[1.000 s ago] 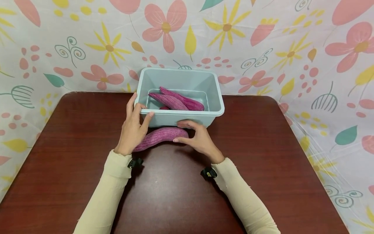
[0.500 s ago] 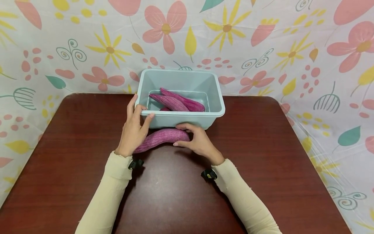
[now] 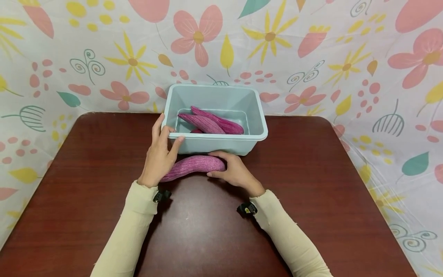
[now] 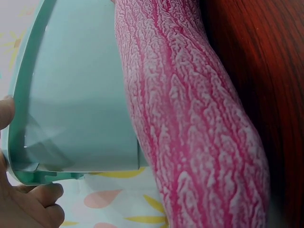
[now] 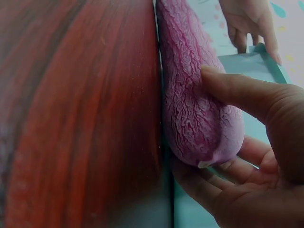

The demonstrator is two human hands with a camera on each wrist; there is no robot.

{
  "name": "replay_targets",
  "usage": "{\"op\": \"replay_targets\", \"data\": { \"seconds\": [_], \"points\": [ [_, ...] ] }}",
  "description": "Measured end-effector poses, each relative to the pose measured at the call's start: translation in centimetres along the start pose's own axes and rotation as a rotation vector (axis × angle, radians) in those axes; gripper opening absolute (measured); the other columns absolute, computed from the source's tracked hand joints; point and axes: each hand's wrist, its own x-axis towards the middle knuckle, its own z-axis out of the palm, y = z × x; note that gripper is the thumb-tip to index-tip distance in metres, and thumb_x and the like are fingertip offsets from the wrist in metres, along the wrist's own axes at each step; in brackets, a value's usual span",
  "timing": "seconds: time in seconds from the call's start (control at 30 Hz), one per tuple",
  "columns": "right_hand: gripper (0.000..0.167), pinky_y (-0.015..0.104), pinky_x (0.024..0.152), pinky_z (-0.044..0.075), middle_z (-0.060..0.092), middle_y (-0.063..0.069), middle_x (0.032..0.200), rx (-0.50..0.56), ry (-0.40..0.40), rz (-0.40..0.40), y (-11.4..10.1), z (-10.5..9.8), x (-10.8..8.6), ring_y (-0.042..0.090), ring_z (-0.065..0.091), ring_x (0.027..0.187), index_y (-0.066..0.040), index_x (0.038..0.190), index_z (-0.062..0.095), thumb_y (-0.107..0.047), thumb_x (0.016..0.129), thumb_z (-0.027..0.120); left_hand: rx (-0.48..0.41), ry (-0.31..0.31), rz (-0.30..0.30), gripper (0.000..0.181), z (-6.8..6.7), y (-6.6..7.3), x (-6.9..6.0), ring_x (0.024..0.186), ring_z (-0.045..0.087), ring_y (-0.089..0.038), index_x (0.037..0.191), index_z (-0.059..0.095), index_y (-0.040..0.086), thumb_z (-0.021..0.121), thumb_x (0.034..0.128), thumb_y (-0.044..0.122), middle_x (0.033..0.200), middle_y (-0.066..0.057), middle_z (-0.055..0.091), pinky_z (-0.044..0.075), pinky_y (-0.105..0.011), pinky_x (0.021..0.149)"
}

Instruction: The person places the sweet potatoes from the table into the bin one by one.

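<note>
On the table lies a long, curved purple vegetable with pale streaks; its kind is hard to tell. My right hand holds its blunt right end, with the thumb on one side and fingers underneath in the right wrist view. A pale blue-green plastic bin stands just behind it. My left hand grips the bin's front left corner by the rim, and partly hides the vegetable's left end. Inside the bin lie two similar purple vegetables, plus a part of another reddish one.
The dark red-brown wooden table stretches to both sides and in front of the hands. Behind the bin, a white cloth with a flower print hangs close to the table's back edge. Each wrist carries a small black camera.
My right hand has drawn in a little round the vegetable's blunt end. The left hand keeps its place on the bin. The head view has shifted slightly.
</note>
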Motion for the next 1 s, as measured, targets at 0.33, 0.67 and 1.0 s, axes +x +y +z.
{"op": "replay_targets", "data": {
  "seconds": [0.33, 0.67, 1.0],
  "points": [
    [0.055, 0.038, 0.104, 0.048, 0.071, 0.003, 0.125, 0.007, 0.048, -0.018, 0.0, -0.4, -0.5, 0.019, 0.063, 0.115, -0.012, 0.13, 0.066, -0.024, 0.08, 0.086, 0.007, -0.01, -0.015, 0.038, 0.0, 0.1, 0.0, 0.076, 0.066, -0.032, 0.118, 0.047, 0.011, 0.05, 0.1041, 0.047, 0.17, 0.0, 0.009, 0.045, -0.036, 0.056],
    [0.054, 0.037, 0.098, 0.051, 0.072, 0.0, 0.123, -0.007, 0.098, -0.021, -0.2, -1.7, -1.9, 0.016, 0.065, 0.106, -0.017, 0.131, 0.066, -0.025, 0.081, 0.086, 0.013, -0.001, -0.012, 0.036, 0.0, 0.0, 0.0, 0.064, 0.06, -0.028, 0.118, 0.047, 0.01, 0.052, 0.104, 0.043, 0.17, -0.002, 0.01, 0.041, -0.034, 0.051],
    [0.056, 0.037, 0.099, 0.05, 0.071, -0.002, 0.127, 0.007, 0.122, -0.018, -0.7, -3.4, -3.1, 0.015, 0.066, 0.111, -0.022, 0.132, 0.065, -0.022, 0.081, 0.086, 0.016, 0.009, 0.006, 0.037, 0.0, 0.1, 0.0, 0.075, 0.065, -0.031, 0.117, 0.047, 0.009, 0.052, 0.1042, 0.043, 0.17, -0.004, 0.011, 0.042, -0.035, 0.053]
  ]
}}
